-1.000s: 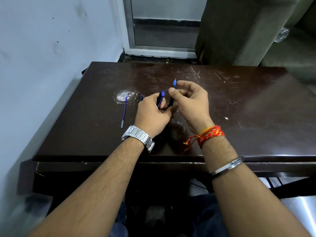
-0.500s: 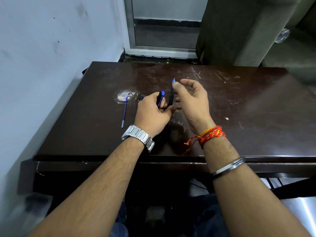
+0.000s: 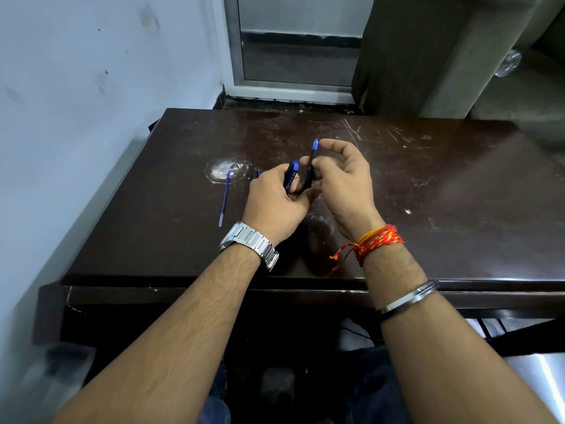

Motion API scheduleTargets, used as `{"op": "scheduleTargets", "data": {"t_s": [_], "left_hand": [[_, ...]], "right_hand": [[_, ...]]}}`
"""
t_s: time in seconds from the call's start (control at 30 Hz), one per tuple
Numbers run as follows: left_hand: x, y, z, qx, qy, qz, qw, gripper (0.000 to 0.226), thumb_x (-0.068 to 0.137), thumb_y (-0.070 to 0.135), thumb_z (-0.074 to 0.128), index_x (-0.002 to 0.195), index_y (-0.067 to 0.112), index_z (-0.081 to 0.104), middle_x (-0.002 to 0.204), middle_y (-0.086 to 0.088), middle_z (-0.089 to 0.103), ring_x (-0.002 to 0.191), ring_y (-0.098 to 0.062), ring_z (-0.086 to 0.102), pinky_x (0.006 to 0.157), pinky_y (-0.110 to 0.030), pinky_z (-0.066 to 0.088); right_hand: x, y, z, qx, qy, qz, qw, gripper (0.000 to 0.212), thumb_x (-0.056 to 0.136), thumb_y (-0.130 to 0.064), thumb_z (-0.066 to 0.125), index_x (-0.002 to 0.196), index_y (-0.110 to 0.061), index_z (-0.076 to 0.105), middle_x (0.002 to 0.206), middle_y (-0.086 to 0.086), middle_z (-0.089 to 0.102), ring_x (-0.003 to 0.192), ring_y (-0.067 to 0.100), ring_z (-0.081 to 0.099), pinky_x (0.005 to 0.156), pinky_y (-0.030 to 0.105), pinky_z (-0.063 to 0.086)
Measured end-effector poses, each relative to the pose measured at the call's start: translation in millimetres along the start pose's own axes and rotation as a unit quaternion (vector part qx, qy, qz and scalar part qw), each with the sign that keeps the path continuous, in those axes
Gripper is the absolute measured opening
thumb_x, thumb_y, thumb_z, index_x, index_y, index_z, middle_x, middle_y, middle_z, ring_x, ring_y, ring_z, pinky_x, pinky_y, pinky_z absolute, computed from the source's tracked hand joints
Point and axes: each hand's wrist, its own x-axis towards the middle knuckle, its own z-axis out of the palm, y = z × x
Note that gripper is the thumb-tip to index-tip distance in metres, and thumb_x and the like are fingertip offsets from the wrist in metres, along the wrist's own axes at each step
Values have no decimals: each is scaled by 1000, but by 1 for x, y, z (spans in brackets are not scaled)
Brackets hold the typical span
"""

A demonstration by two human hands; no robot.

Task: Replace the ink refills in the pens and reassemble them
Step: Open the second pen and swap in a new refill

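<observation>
Above the middle of the dark wooden table (image 3: 428,194), my left hand (image 3: 275,203) grips a blue pen part printed with white letters (image 3: 291,177), and the lower end of a black pen barrel (image 3: 309,175). That barrel points up and away and ends in a blue tip (image 3: 315,145). My right hand (image 3: 342,182) pinches the barrel just below its tip with thumb and forefinger. A small blue piece (image 3: 256,173) shows past my left knuckles. A thin blue ink refill (image 3: 224,198) lies loose on the table, left of my left hand.
A white wall runs along the table's left side. A metal-framed door stands behind the far edge, with a dark pillar to its right. A whitish worn patch (image 3: 224,169) marks the tabletop by the refill's far end. My knees are under the table's near edge.
My right hand's fingers have slid down the black barrel from its blue tip to just below it, so the tip now shows. The left hand and the loose refill have stayed put.
</observation>
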Motion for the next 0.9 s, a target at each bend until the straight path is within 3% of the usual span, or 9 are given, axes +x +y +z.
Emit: {"op": "scheduleTargets", "data": {"t_s": [0.07, 0.17, 0.27, 0.33, 0.47, 0.57, 0.63, 0.77, 0.9], "left_hand": [[1, -1, 0, -2, 2, -5, 1000, 45, 70, 16, 78, 58, 27, 36, 66, -10, 64, 49, -11, 55, 50, -25, 47], [1, -2, 0, 0, 5, -3, 1000, 45, 69, 15, 77, 57, 27, 36, 60, -5, 59, 46, -5, 47, 45, -17, 40], [1, -2, 1, -2, -4, 1, 1000, 46, 69, 17, 78, 55, 30, 36, 55, 9, 51, 44, -2, 45, 45, -11, 36], [1, -2, 0, -10, -3, 2, 1000, 44, 69, 17, 79, 53, 33, 40, 56, 7, 55, 44, -2, 48, 45, -12, 38], [1, -2, 1, 6, 3, 7, 1000, 46, 69, 14, 77, 56, 28, 35, 57, -2, 58, 46, -5, 47, 44, -14, 37], [0, -1, 0, 6, -3, 12, 1000, 47, 69, 15, 77, 56, 29, 35, 53, 10, 48, 44, -2, 44, 44, -9, 35], [0, -1, 0, -1, -3, 15, 1000, 46, 70, 16, 78, 56, 29, 36, 56, 6, 53, 45, -5, 47, 45, -13, 38], [0, -1, 0, 6, -1, 17, 1000, 46, 70, 17, 78, 57, 27, 35, 59, -3, 58, 47, -4, 47, 46, -13, 39], [0, -1, 0, 12, -8, 15, 1000, 45, 70, 15, 76, 56, 27, 35, 52, 10, 47, 43, -1, 44, 45, -9, 35]], "right_hand": [[1, -1, 0, 20, -4, 12, 1000, 23, 86, -18, 61, 108, -23, 57, 93, 5, 74, 67, 18, 66, 51, 29, 54], [-1, 2, 0, -28, -1, 1, 1000, 36, 82, -29, 76, 110, -22, 54, 91, 4, 70, 67, 13, 67, 56, 30, 58], [0, 2, -1, -25, 4, -8, 1000, 27, 86, -15, 69, 109, -23, 56, 84, 2, 74, 63, 10, 66, 54, 23, 55], [1, 0, -1, 7, 2, 7, 1000, 24, 87, -13, 63, 109, -22, 57, 87, 2, 76, 63, 11, 66, 53, 25, 55], [-1, 3, -1, -56, 2, 0, 998, 38, 80, -30, 78, 109, -26, 54, 96, 3, 71, 81, 15, 69, 67, 32, 59], [-1, 3, 0, -49, 10, -11, 999, 31, 82, -17, 74, 106, -25, 56, 88, 6, 71, 78, 19, 69, 66, 29, 57], [-1, 0, 0, -18, 10, -4, 1000, 29, 83, -14, 70, 107, -25, 56, 94, 11, 74, 74, 18, 70, 61, 28, 57], [-2, 1, -1, -52, 23, -11, 998, 44, 77, -38, 78, 111, -28, 52, 102, 0, 68, 81, 9, 68, 61, 27, 57], [-3, 1, -3, -71, 38, -25, 996, 35, 78, -26, 80, 102, -29, 53, 80, 0, 70, 70, 8, 68, 61, 20, 53]]}}
